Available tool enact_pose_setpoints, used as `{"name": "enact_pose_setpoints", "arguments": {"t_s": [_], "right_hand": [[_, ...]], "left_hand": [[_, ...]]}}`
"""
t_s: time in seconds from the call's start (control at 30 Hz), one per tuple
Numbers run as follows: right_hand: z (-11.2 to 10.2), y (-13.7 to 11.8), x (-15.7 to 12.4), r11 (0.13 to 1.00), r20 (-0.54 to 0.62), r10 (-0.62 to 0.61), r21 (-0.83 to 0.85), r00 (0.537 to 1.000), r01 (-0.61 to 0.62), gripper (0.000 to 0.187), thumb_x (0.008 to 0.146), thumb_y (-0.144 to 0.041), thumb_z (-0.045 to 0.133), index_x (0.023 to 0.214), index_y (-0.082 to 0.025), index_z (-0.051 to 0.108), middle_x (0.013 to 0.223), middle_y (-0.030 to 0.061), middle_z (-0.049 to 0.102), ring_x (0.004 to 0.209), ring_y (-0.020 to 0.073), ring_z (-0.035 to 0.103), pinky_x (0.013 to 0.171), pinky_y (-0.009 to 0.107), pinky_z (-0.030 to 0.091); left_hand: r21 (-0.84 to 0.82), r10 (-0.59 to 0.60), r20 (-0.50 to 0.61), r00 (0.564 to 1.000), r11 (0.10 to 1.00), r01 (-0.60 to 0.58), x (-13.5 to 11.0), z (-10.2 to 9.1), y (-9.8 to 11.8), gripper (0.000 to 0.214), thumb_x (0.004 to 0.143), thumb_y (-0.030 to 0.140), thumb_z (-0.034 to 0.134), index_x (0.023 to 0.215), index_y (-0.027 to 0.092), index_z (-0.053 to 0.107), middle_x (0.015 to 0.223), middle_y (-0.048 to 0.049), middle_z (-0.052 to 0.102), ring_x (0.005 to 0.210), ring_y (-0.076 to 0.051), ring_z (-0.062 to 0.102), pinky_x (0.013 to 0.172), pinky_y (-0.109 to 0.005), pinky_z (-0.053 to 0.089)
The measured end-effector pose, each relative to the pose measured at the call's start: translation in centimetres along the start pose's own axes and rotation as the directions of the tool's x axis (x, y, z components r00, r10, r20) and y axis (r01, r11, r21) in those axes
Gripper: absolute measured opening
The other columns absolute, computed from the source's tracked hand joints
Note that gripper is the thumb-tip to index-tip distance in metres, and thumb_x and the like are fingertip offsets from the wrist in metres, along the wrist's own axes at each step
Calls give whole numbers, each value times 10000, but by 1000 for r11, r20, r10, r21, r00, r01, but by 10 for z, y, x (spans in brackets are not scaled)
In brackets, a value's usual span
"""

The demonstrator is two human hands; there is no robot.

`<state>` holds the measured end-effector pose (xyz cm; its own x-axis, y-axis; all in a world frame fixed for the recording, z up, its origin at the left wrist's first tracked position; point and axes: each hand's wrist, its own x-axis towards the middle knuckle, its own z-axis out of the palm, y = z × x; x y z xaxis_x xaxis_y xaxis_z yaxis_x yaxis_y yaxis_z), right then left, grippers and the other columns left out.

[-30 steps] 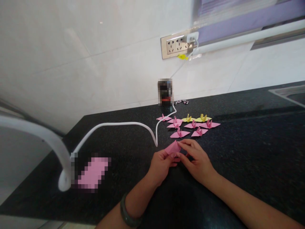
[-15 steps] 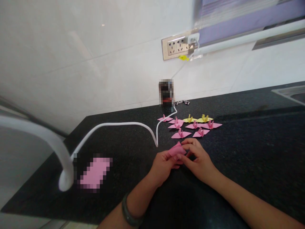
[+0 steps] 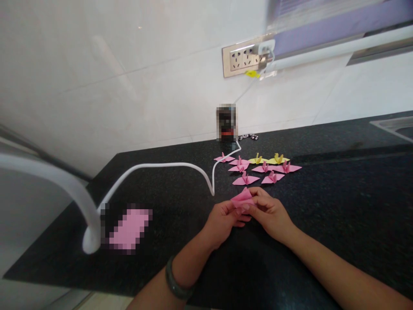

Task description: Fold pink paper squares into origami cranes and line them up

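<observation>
A small folded piece of pink paper (image 3: 242,198) is held between both hands, above the dark countertop. My left hand (image 3: 223,220) pinches its left and lower edge, with the thumb on the near side. My right hand (image 3: 270,212) grips its right side with thumb and fingers, and the fingertips are partly hidden behind the paper. Just beyond the hands, several pink paper cranes (image 3: 245,179) lie in loose rows. Two yellow paper cranes (image 3: 278,159) sit at the back of the group.
A blurred-out pink patch (image 3: 131,229) lies on the countertop (image 3: 180,254) at left. A thick white cable (image 3: 167,165) arches across the surface. A pixelated dark object (image 3: 227,124) leans on the wall below the socket panel (image 3: 245,56). A sink edge (image 3: 392,127) is at far right.
My right fingers have closed in on the paper's right side, and its folded tip stands differently. Both hands have shifted slightly right. The camera view has moved a little.
</observation>
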<state>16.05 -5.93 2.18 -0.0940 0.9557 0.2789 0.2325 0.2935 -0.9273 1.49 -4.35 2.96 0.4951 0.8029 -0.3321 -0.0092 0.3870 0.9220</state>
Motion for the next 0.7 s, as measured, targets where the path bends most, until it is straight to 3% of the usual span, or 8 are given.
{"name": "enact_pose_setpoints", "arguments": {"t_s": [0.2,0.27,0.43,0.6,0.7], "right_hand": [[-2,-9,-2,982,107,-125,-129,986,138,232,800,-261,433,774,-230,662,921,43,541,902,178,477,793,334,375],[-2,-9,-2,987,91,-97,-120,991,107,264,817,-250,397,772,-223,656,906,43,542,881,170,487,780,324,383],[0,-4,-1,997,47,8,-79,999,-4,157,750,-237,501,849,-215,622,865,39,523,760,143,513,642,264,425],[1,-2,-2,997,14,64,-34,998,-64,133,744,-231,501,833,-203,596,824,32,515,715,133,510,604,248,423],[1,-2,-3,998,6,62,-13,998,-62,139,744,-235,498,838,-206,596,817,32,515,723,137,506,604,248,421]], "left_hand": [[-108,48,-5,999,993,-48,1,-2,-2,259,649,273,597,861,125,600,745,-43,615,628,-94,552,606,-213,427],[-126,56,1,998,991,-55,1,-3,-4,258,651,274,595,862,127,603,728,-37,612,619,-89,544,606,-211,428],[-128,22,35,999,992,-17,1,-4,-3,273,673,296,569,882,124,597,775,-59,614,670,-120,567,637,-246,439],[-306,14,61,998,952,6,1,-6,-2,234,703,300,519,818,106,581,686,-67,616,635,-155,587,600,-278,448],[-315,16,66,998,949,5,1,-6,-2,298,741,367,466,804,95,569,684,-82,614,629,-158,588,585,-275,447]]}}
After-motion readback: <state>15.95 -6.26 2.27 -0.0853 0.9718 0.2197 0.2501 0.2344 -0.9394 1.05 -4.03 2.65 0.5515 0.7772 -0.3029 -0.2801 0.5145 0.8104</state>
